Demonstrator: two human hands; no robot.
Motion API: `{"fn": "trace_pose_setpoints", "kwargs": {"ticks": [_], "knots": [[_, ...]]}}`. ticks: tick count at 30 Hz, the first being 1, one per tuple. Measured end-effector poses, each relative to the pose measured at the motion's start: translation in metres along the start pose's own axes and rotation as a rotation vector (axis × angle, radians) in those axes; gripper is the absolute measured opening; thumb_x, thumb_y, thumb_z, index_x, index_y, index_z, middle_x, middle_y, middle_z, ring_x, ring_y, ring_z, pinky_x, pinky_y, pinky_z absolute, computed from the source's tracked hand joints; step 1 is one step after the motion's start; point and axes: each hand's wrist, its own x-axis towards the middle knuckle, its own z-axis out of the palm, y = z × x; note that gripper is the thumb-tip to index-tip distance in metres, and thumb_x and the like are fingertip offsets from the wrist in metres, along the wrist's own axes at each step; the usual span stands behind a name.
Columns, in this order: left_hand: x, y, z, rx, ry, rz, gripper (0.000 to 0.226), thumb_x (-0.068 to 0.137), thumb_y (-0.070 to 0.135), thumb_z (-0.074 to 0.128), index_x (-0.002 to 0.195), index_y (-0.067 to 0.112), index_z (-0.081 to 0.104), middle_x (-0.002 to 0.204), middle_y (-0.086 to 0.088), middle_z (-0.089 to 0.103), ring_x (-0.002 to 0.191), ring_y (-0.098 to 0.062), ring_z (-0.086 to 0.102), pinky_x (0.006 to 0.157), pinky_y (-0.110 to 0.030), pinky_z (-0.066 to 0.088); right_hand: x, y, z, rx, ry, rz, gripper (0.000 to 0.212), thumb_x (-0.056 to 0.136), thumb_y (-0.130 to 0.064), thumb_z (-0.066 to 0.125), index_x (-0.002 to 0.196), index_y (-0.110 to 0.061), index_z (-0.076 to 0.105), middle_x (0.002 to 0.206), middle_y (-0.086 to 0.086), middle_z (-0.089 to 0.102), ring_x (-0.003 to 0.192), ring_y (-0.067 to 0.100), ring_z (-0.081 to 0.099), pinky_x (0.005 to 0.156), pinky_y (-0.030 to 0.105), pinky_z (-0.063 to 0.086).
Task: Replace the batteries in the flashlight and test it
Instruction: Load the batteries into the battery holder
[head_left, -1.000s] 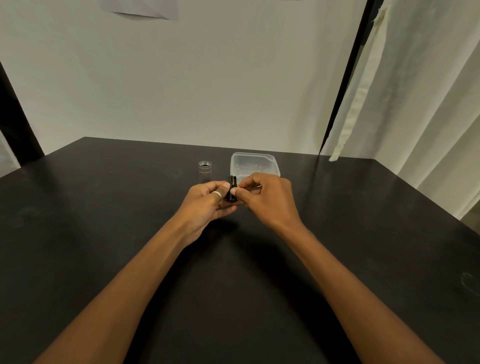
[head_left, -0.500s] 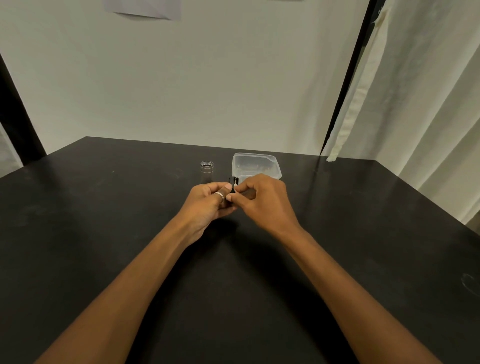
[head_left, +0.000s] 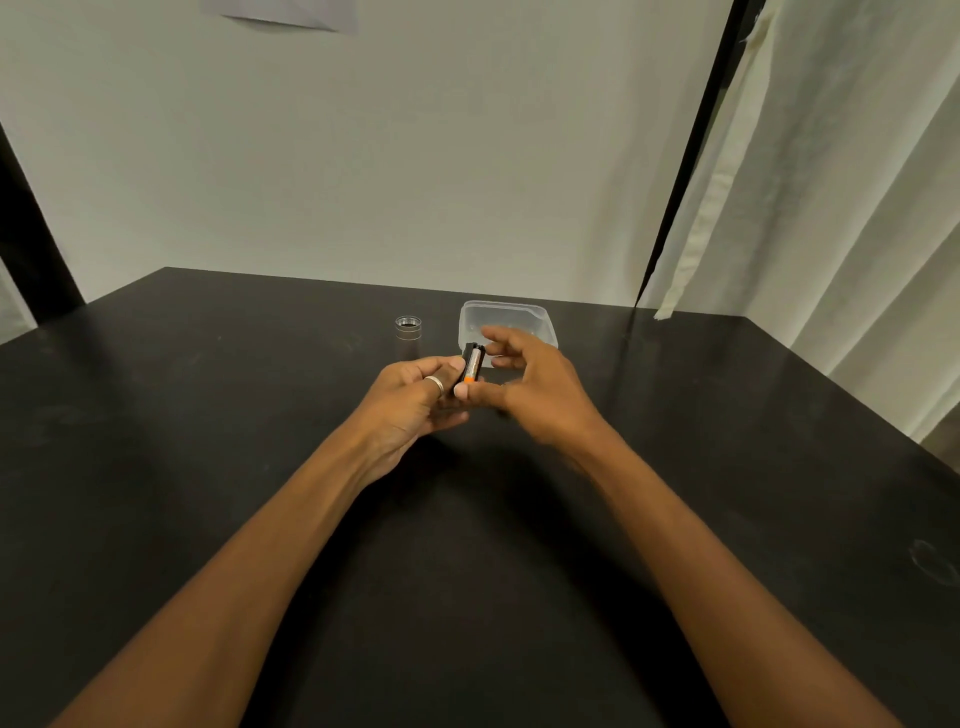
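Observation:
My left hand (head_left: 410, 400), with a ring on one finger, is shut on a small black battery holder (head_left: 474, 364); a battery with an orange end shows in it. The holder points away from me, just above the table. My right hand (head_left: 540, 395) hovers just right of the holder, blurred, with its fingers apart and nothing visible in them. The dark flashlight body (head_left: 408, 335) stands upright on the table behind my left hand, its silver-rimmed open end facing up.
A clear plastic container (head_left: 530, 317) sits on the black table (head_left: 208, 467) behind my right hand, its contents hard to make out. A white wall runs along the far table edge and a curtain hangs at the right.
My right hand let go of the battery holder and drew away to the right, fingers spreading. My left hand kept the holder, whose orange-ended battery now shows.

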Motion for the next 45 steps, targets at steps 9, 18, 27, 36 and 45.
{"fn": "trace_pose_setpoints", "kwargs": {"ticks": [9, 18, 27, 36, 45], "knots": [[-0.001, -0.001, -0.002, 0.04, -0.036, 0.0, 0.026, 0.101, 0.027, 0.059, 0.117, 0.014, 0.075, 0.115, -0.012, 0.076, 0.1, -0.016, 0.071, 0.075, -0.024, 0.058, 0.0, 0.003, -0.002, 0.372, -0.076, 0.083, 0.045, 0.073, 0.003, 0.087, 0.115, -0.007, 0.074, 0.106, 0.011, 0.078, 0.095, 0.016, 0.075, 0.074, 0.018, 0.056], [-0.004, 0.002, 0.003, -0.054, 0.01, 0.025, 0.024, 0.096, 0.03, 0.067, 0.113, 0.015, 0.075, 0.102, -0.002, 0.08, 0.096, -0.012, 0.075, 0.078, -0.023, 0.058, 0.001, 0.0, -0.006, 0.376, 0.009, 0.078, 0.025, 0.083, -0.005, 0.082, 0.106, -0.003, 0.073, 0.084, -0.001, 0.076, 0.072, 0.002, 0.069, 0.066, 0.02, 0.054], [0.001, -0.002, -0.002, -0.085, 0.062, 0.084, 0.034, 0.086, 0.005, 0.077, 0.118, 0.015, 0.073, 0.113, -0.005, 0.078, 0.108, -0.017, 0.074, 0.082, -0.025, 0.06, 0.003, 0.001, -0.008, 0.455, 0.026, 0.168, 0.038, 0.083, -0.011, 0.084, 0.117, -0.009, 0.067, 0.094, 0.011, 0.076, 0.079, 0.016, 0.072, 0.07, 0.023, 0.059], [-0.007, 0.002, 0.003, 0.253, 0.248, 0.277, 0.014, 0.092, 0.037, 0.073, 0.103, 0.03, 0.076, 0.09, 0.004, 0.077, 0.076, -0.004, 0.067, 0.058, -0.02, 0.052, 0.006, 0.006, -0.014, 0.637, -0.006, 0.207, 0.024, 0.09, 0.002, 0.073, 0.114, -0.001, 0.072, 0.093, 0.006, 0.076, 0.094, 0.022, 0.074, 0.091, 0.032, 0.06], [-0.007, 0.001, -0.009, 0.942, 0.739, 0.419, 0.074, 0.083, 0.07, 0.065, 0.132, 0.018, 0.046, 0.125, 0.001, 0.047, 0.105, -0.018, 0.055, 0.076, -0.039, 0.05, 0.003, -0.001, -0.018, 1.156, -0.069, 0.323, 0.034, 0.098, -0.001, 0.059, 0.131, 0.004, 0.061, 0.102, 0.014, 0.074, 0.084, 0.017, 0.071, 0.073, 0.022, 0.06]]}}
